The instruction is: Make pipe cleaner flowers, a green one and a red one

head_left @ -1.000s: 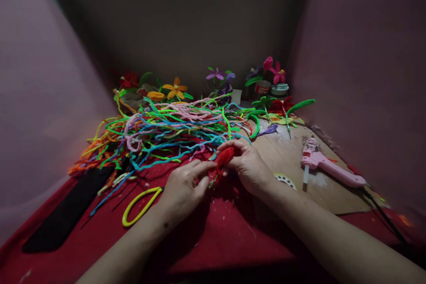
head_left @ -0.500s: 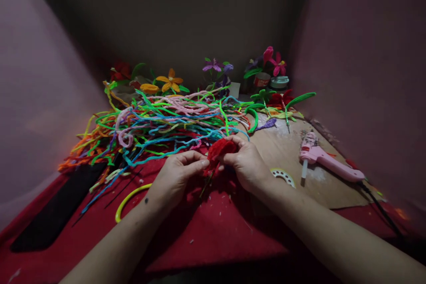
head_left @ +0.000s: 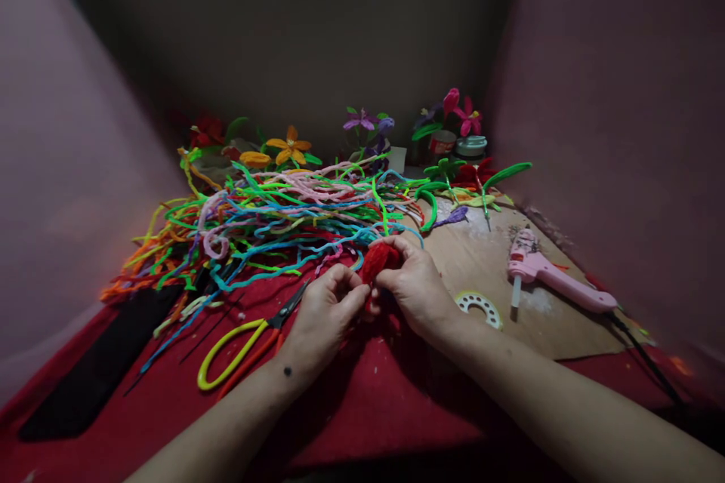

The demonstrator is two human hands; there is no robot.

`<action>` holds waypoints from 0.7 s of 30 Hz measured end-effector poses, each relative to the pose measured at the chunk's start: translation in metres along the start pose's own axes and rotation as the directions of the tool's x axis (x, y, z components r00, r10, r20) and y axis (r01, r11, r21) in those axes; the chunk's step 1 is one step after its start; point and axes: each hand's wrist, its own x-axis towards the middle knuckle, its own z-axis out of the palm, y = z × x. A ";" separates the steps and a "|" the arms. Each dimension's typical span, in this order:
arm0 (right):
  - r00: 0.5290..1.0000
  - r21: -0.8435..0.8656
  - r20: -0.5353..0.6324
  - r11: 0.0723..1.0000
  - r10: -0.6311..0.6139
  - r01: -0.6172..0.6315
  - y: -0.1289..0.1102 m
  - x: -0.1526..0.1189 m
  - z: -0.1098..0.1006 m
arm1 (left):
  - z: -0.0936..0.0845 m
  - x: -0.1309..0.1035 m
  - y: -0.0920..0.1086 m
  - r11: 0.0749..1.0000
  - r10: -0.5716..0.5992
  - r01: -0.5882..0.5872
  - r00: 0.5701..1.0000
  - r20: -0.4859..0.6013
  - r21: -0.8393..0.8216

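A fuzzy red pipe-cleaner flower [head_left: 378, 259] is between my two hands, low over the red cloth. The fingers of my right hand [head_left: 412, 281] curl round its top and right side, thumb pressed against it. My left hand [head_left: 333, 309] pinches at its lower left edge, fingertips close to the right thumb. Fingers hide most of the flower's underside, and its stem is out of sight. Scissors [head_left: 266, 326] with one yellow and one orange handle lie just left of my left hand, partly covered by the wrist.
A heap of coloured pipe cleaners [head_left: 294, 204] lies behind my hands. On the right, a pink glue gun [head_left: 552, 278] and a white ring with holes [head_left: 479, 309] rest on a cardboard sheet [head_left: 453, 249]. Finished flowers [head_left: 290, 145] stand behind. A black strip [head_left: 96, 370] lies left.
My left hand has shifted right and turned inward against the flower, uncovering more of the scissors. The flower's thin green stem, visible before, is now hidden. My right hand keeps its grip.
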 end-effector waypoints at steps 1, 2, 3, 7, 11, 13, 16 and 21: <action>1.000 -0.003 0.013 1.000 -0.002 0.002 0.000 0.000 0.000 | 0.000 0.000 -0.001 1.000 0.016 -0.016 1.000 -0.001 0.019; 0.999 0.002 0.031 1.000 -0.010 0.010 -0.001 0.000 0.000 | -0.001 0.000 -0.002 0.999 0.033 -0.033 0.999 -0.004 0.041; 0.998 0.011 0.055 1.000 -0.019 0.019 -0.001 0.000 0.000 | -0.001 0.000 -0.003 0.996 0.053 -0.052 0.999 -0.009 0.071; 0.989 0.040 0.133 0.997 -0.063 0.058 -0.006 -0.002 0.001 | -0.006 -0.001 -0.009 0.954 0.176 -0.165 0.984 -0.022 0.252; 0.983 0.026 0.165 0.996 -0.084 0.081 -0.005 -0.003 0.000 | -0.010 -0.003 -0.012 0.857 0.302 -0.270 0.953 -0.004 0.439; 0.983 -0.003 0.160 0.996 -0.091 0.093 -0.004 -0.003 -0.001 | -0.011 -0.004 -0.013 0.809 0.342 -0.308 0.939 0.025 0.501; 0.983 -0.046 0.153 0.993 -0.100 0.108 -0.002 -0.003 -0.001 | -0.012 -0.004 -0.014 0.721 0.398 -0.359 0.915 0.069 0.593; 0.987 -0.064 0.118 0.992 -0.105 0.113 -0.002 -0.003 0.001 | -0.013 0.000 -0.016 0.633 0.474 -0.414 0.875 0.095 0.654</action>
